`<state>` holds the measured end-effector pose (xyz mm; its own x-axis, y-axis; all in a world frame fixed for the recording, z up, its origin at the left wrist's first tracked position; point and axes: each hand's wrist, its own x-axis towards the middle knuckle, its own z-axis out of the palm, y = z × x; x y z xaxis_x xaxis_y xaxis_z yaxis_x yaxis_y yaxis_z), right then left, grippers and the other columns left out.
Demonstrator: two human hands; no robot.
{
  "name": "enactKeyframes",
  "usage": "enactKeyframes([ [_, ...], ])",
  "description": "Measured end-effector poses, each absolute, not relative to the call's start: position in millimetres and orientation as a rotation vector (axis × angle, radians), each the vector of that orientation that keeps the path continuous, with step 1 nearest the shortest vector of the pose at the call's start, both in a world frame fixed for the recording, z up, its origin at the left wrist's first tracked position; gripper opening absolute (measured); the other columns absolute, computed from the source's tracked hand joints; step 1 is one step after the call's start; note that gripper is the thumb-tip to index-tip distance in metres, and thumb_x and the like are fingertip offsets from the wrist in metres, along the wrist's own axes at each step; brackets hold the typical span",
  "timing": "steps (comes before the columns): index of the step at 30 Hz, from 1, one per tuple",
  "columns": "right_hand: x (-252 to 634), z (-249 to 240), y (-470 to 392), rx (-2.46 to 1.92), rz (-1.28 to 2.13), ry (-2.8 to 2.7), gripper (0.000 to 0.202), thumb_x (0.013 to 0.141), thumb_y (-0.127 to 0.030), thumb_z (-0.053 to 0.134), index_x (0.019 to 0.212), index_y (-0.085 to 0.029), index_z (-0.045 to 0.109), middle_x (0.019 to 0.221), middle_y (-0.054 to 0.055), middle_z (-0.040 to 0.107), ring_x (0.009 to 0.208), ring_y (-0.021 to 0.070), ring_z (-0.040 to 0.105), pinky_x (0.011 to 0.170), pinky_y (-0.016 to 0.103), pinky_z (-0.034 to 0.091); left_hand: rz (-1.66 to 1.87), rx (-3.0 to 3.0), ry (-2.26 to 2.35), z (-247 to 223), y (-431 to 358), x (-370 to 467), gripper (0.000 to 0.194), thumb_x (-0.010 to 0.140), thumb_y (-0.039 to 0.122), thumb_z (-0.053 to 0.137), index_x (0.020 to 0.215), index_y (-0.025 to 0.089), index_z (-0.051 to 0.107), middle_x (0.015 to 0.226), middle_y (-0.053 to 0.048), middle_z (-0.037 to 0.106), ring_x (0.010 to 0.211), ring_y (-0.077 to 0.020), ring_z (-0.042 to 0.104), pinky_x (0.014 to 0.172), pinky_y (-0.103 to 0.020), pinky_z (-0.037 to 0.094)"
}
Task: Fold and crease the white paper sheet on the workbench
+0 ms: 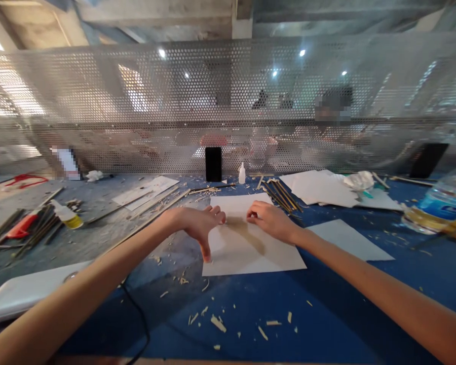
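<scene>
A white sheet of paper (251, 253) lies on the blue tabletop (262, 314) in front of me. My left hand (204, 226) rests at the sheet's left edge, thumb and fingers spread apart, with the thumb tip touching the paper near its front left corner. Over the right part of the sheet is my right hand (271, 221), its fingers curled together; anything between the fingertips is too small to make out. Behind the sheet stand a small white bottle (242, 174) and a black phone (213, 164) propped upright.
Dark sticks (283, 195) and stacked papers (319, 187) lie at the back right, near a large plastic bottle (444, 200). Left are a yellow-labelled glue bottle (68, 215), a red-handled tool (22, 226) and a white device (34, 286). A perforated metal screen (175, 101) stands behind.
</scene>
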<state>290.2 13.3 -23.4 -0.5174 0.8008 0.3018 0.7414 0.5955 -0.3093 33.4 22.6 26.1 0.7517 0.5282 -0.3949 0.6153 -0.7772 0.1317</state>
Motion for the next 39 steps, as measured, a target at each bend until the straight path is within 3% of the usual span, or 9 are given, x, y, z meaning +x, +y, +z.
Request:
enactKeyframes([
  [5,285,-18,4,-1.343,0.241,-2.406,0.008,0.087,-0.017,0.063,0.08,-0.019,0.067,0.087,0.002,0.065,0.079,0.0161,0.059,0.07,0.027,0.04,-0.538,2.695,0.89,27,22,33,0.099,0.046,0.061,0.077,0.129,0.017,0.046,0.13,-0.016,0.047,0.118,-0.0395,0.042,0.096,-0.041,0.041],
  [11,282,-19,2,-1.307,0.206,-2.383,0.007,0.088,-0.018,0.063,0.082,-0.019,0.067,0.093,0.003,0.066,0.083,0.0163,0.059,0.073,0.027,0.04,-0.549,2.715,0.894,29,20,34,0.099,0.049,0.061,0.076,0.129,0.012,0.045,0.131,-0.018,0.046,0.12,-0.0381,0.042,0.097,-0.04,0.041],
  [18,289,-24,11,-1.212,0.303,-2.431,0.007,0.088,-0.019,0.062,0.083,-0.021,0.067,0.087,0.002,0.066,0.081,0.016,0.059,0.071,0.027,0.04,-0.551,2.747,0.873,28,22,34,0.097,0.048,0.06,0.077,0.128,0.014,0.046,0.128,-0.016,0.047,0.118,-0.037,0.044,0.098,-0.04,0.041],
  [22,295,-25,16,-1.338,0.159,-2.31,0.007,0.086,-0.018,0.064,0.08,-0.019,0.067,0.089,0.003,0.065,0.082,0.0169,0.059,0.072,0.028,0.04,-0.55,2.713,0.907,28,22,33,0.098,0.047,0.06,0.078,0.13,0.02,0.044,0.129,-0.014,0.046,0.119,-0.0372,0.043,0.096,-0.041,0.043],
  [29,279,-22,2,-1.225,0.415,-2.337,0.007,0.087,-0.019,0.064,0.082,-0.019,0.068,0.087,0.001,0.065,0.078,0.0145,0.058,0.072,0.026,0.041,-0.564,2.732,0.872,31,21,36,0.097,0.047,0.06,0.077,0.128,0.016,0.047,0.129,-0.016,0.048,0.118,-0.0381,0.044,0.095,-0.041,0.043],
  [39,282,-14,0,-1.17,0.103,-2.544,0.012,0.093,-0.02,0.059,0.084,-0.02,0.066,0.09,0.004,0.065,0.087,0.0184,0.058,0.077,0.03,0.04,-0.548,2.72,0.905,30,21,35,0.1,0.046,0.062,0.077,0.13,0.016,0.046,0.131,-0.016,0.048,0.118,-0.038,0.044,0.095,-0.04,0.043],
])
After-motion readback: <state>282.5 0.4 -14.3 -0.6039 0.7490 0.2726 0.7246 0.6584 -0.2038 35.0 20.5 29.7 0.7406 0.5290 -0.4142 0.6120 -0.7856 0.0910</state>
